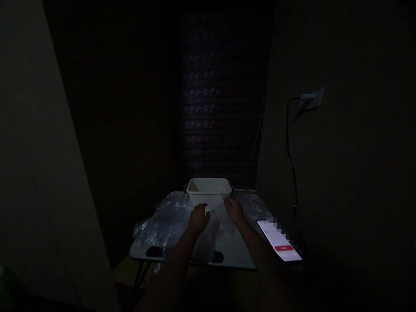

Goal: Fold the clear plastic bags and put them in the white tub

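In the dim head view, my left hand [199,218] hovers over the table, its thumb apart from the fingers, with nothing plainly held. My right hand [234,209] has its fingers curled together at the edge of a thin clear plastic bag [216,211], just in front of the white bin. That white plastic bin [209,197], with dark side handles, stands at the table's far edge. More crumpled clear plastic bags [162,221] lie on the left of the table. Darkness blurs the fingertips and the bag's outline.
The small folding table [238,251] has dark handle slots along its near edge. A lit phone [279,242] is at the right corner. On the right wall, a black cord hangs from a socket [310,99]. Behind the table is a dark blind [211,108]; a pale wall edge rises at left.
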`<action>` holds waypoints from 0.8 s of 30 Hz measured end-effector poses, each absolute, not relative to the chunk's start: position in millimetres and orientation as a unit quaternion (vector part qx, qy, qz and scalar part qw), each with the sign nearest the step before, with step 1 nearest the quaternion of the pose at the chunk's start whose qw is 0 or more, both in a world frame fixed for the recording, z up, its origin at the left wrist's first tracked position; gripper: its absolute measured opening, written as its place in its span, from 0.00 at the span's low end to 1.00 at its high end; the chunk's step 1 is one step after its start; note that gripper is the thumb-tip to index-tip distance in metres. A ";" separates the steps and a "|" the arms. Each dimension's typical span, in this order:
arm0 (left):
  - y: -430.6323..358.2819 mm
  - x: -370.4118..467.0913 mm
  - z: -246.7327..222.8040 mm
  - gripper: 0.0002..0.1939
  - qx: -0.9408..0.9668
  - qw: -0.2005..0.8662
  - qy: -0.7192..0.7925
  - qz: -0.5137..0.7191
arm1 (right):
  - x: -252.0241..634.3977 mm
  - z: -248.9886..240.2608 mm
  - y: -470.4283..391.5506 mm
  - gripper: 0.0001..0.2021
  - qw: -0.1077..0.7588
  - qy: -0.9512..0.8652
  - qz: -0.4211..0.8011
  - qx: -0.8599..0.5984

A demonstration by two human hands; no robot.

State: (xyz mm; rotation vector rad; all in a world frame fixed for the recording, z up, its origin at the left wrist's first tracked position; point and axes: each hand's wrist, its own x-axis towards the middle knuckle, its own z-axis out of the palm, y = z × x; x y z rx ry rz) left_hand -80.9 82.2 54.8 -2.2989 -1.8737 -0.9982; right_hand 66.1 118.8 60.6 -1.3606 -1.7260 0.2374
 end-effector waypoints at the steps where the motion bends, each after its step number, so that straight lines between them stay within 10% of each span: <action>1: 83.6 -78.8 54.8 0.19 -0.734 -0.005 -0.589 -0.338 | 67.8 61.4 118.7 0.15 0.467 -0.695 0.125 -0.532; 24: 93.2 -67.8 67.4 0.10 -0.589 -0.334 -0.478 -0.561 | 80.2 66.0 111.3 0.09 0.517 -0.679 0.339 -0.396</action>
